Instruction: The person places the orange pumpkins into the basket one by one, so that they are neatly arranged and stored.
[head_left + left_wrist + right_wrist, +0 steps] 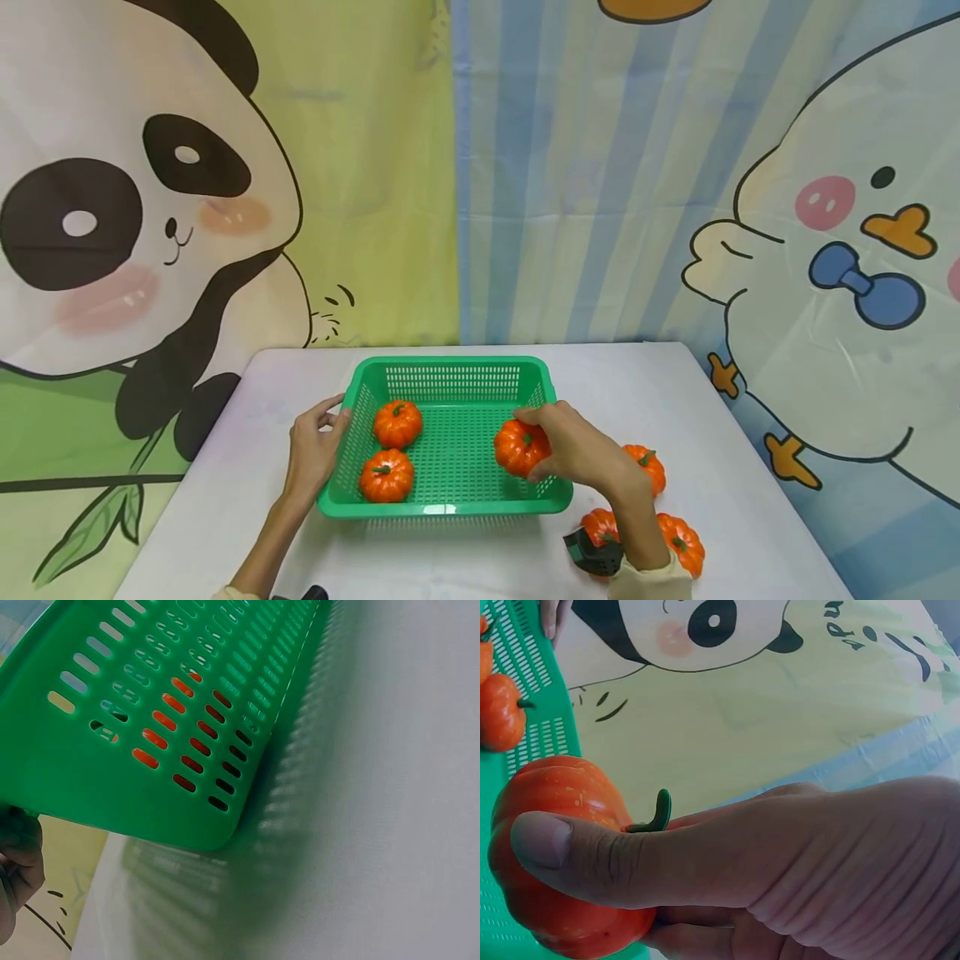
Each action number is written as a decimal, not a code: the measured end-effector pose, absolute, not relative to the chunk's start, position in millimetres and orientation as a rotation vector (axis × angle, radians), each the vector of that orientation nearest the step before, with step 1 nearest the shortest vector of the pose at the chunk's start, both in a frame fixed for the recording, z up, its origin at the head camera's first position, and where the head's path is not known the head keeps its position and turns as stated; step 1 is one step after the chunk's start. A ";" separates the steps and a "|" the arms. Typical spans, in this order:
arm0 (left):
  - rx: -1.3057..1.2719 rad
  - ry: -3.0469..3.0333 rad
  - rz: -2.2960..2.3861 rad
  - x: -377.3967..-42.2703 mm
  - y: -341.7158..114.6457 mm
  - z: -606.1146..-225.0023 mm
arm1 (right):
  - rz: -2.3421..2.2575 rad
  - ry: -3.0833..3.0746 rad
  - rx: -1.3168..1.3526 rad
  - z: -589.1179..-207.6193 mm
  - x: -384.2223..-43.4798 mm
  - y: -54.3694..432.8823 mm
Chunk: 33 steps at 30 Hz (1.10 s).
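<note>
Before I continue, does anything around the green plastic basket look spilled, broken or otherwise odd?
Nothing stands out: the green plastic basket looks unbroken, two ribbed orange pumpkins rest inside, the right hand holds a third pumpkin, and three more lie on the white table.

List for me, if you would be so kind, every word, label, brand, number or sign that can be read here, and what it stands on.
No text reads clearly enough to quote.
Curtain: a few dark letters in the right wrist view, turned and blurred, too unclear to read surely.
Basket: no writing that I can see.
Pumpkins: none visible.
</note>
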<state>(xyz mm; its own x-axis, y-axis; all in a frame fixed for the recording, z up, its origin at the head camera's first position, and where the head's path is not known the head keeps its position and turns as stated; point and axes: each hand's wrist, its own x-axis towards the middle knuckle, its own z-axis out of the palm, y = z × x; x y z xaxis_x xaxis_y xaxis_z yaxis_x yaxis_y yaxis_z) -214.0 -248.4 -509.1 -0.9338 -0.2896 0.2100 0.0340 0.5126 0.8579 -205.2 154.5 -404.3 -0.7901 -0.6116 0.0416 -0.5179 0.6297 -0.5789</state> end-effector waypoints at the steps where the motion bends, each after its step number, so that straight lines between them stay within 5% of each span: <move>1: 0.214 -2.432 -1.388 -214.0 -248.6 -508.7 | -0.890 2.677 -0.955 -405.0 -206.3 153.6; 33: 0.198 -2.416 -1.401 -214.6 -249.5 -511.3 | -0.744 2.661 -1.029 -433.7 -208.7 103.7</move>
